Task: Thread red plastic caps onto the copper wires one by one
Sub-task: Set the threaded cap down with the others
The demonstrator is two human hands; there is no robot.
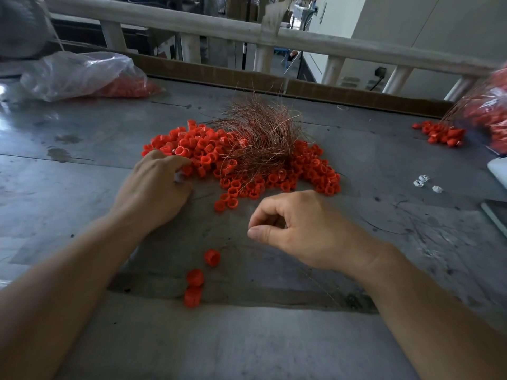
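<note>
A heap of red plastic caps (pixel 241 160) lies mid-table, with a tuft of thin copper wires (pixel 258 133) on top of it. My left hand (pixel 153 190) rests at the heap's left edge. Its fingers curl down over caps there, and the fingertips are hidden. Nearer me, my right hand (pixel 296 229) hovers over the grey table (pixel 82 138), thumb and forefinger pinched on a single copper wire (pixel 323 289) that is faint and trails toward me. Three loose-looking red caps (pixel 195 278) lie in a line below the hands; whether they sit on that wire I cannot tell.
A clear bag of red caps (pixel 82 75) lies back left. Another blurred bag (pixel 491 116), with a small spill of caps (pixel 441 134), sits at the right edge. Small white pieces (pixel 425 183) lie to the right. A cardboard strip (pixel 274 83) and a white rail (pixel 192 26) bound the back.
</note>
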